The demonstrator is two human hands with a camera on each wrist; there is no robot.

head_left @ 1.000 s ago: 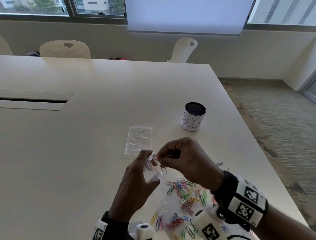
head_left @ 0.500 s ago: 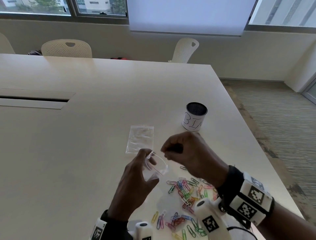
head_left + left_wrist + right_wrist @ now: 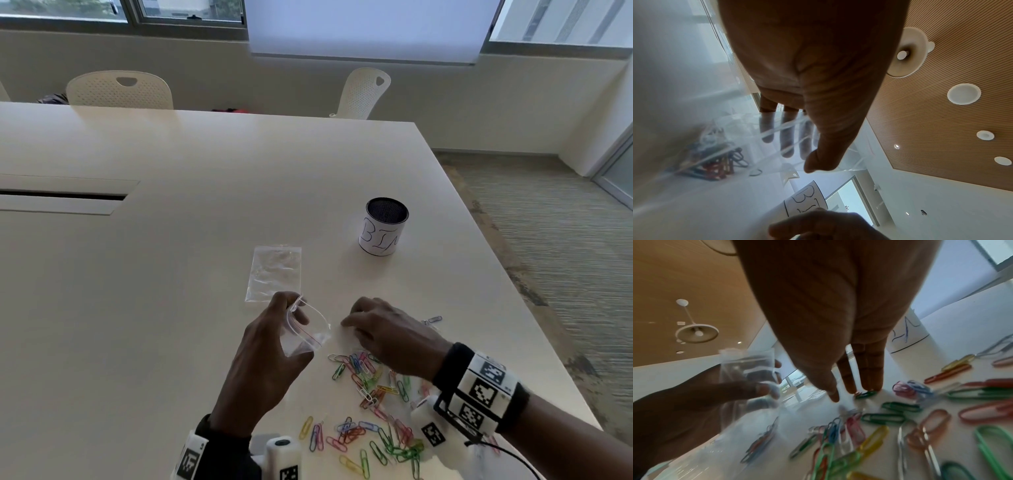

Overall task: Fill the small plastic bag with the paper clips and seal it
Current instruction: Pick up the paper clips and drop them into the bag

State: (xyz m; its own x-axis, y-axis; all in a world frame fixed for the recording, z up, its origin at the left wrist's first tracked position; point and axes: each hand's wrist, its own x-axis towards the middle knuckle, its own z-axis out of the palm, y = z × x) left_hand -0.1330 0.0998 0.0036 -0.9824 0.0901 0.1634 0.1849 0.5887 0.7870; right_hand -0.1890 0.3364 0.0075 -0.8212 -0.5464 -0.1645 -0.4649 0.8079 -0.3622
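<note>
My left hand point(image 3: 291, 318) holds a small clear zip bag point(image 3: 308, 337) with a red line just above the table, its mouth open. The thumb point(image 3: 822, 159) lies in front of the plastic and the fingers behind it. A few coloured clips point(image 3: 715, 165) show through the bag. My right hand point(image 3: 352, 325) is down on the table to the right of the bag, fingers straight. Its fingertips point(image 3: 869, 386) touch a green clip point(image 3: 865, 394). Coloured paper clips point(image 3: 370, 383) lie scattered under and behind that hand.
A second clear bag point(image 3: 274, 274) lies flat just beyond my left hand. A black mesh cup labelled BIN point(image 3: 382, 228) stands farther back on the right. The table's right edge point(image 3: 513, 308) runs near the clips. Two white chairs stand at the far side.
My right hand has left the bag's mouth and dropped right and down onto the table by the clips. The left hand keeps holding the bag, slightly lower.
</note>
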